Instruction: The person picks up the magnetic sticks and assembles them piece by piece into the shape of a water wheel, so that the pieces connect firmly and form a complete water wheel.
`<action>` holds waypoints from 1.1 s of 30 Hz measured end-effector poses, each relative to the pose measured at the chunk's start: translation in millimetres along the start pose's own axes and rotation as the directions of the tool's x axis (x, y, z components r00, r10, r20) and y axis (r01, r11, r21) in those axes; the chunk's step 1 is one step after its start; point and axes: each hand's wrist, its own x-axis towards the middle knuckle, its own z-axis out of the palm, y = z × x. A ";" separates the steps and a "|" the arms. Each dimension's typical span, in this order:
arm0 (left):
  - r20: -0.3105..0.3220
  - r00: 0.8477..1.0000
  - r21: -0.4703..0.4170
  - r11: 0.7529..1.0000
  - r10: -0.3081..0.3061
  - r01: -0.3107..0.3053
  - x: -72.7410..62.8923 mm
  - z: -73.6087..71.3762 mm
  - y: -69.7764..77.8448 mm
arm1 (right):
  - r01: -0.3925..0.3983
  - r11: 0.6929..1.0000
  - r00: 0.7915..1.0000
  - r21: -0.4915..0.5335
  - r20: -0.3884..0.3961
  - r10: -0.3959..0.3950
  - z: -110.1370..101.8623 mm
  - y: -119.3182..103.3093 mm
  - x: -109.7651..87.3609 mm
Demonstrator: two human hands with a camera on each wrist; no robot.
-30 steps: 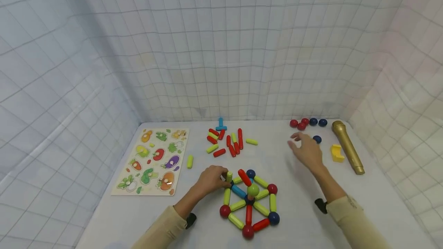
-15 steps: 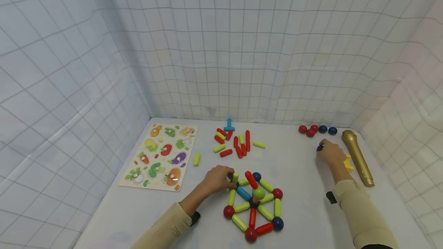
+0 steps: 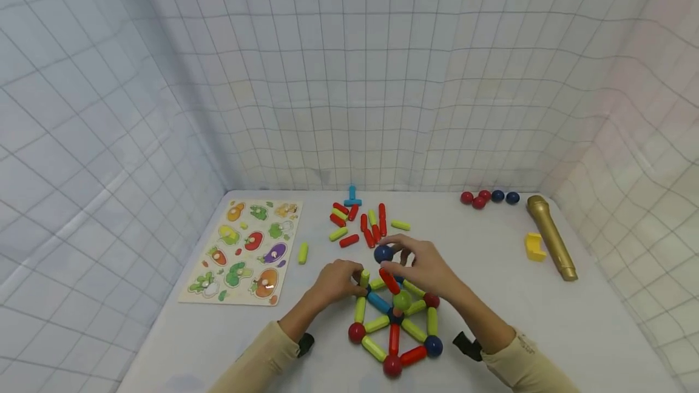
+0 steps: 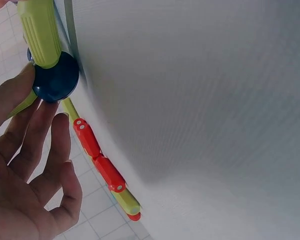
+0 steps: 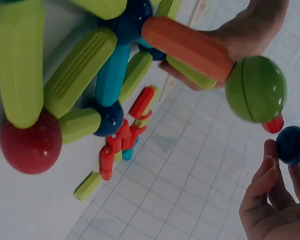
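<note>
A wheel-like frame of sticks and balls lies on the table, with a green ball (image 3: pixel 401 301) raised over its hub on an orange stick (image 5: pixel 187 47). From the green ball a red stick (image 3: pixel 389 281) slants upward. My left hand (image 3: pixel 337 281) grips the blue ball (image 4: pixel 56 77) at the frame's left-rear corner, where a yellow-green stick (image 3: pixel 364 278) stands up. Above the frame's rear side, my right hand (image 3: pixel 426 265) pinches a loose blue ball (image 3: pixel 383 253) between thumb and fingers. That ball is close to the red stick's upper end; a small gap shows in the right wrist view.
Loose red and yellow-green sticks (image 3: pixel 349 240) lie behind the frame, near a blue T-shaped piece (image 3: pixel 352 199). A vegetable puzzle board (image 3: pixel 246 253) is at left. Red balls (image 3: pixel 479 202), blue balls (image 3: pixel 513 198), a yellow piece (image 3: pixel 534 247) and a gold microphone (image 3: pixel 551 236) sit at right.
My right hand reached to the blue ball at the right, picked it up and carried it left over the frame. My left hand has stayed at the frame's corner.
</note>
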 end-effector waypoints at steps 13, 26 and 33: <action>-0.004 1.000 -0.031 1.000 0.004 -0.004 -2.4 3.2 0.0 | -0.071 0.977 0.993 -0.202 0.075 0.088 31.0 -4.3 13.7; -0.008 0.999 -0.048 0.998 -0.037 0.037 0.1 4.8 0.6 | -0.095 0.965 0.972 -0.246 0.186 0.143 30.7 -1.5 15.2; 0.034 0.997 -0.052 0.996 -0.070 0.072 -0.6 -0.8 -1.5 | -0.012 0.977 0.953 -0.215 0.294 0.076 -6.2 -1.0 -22.8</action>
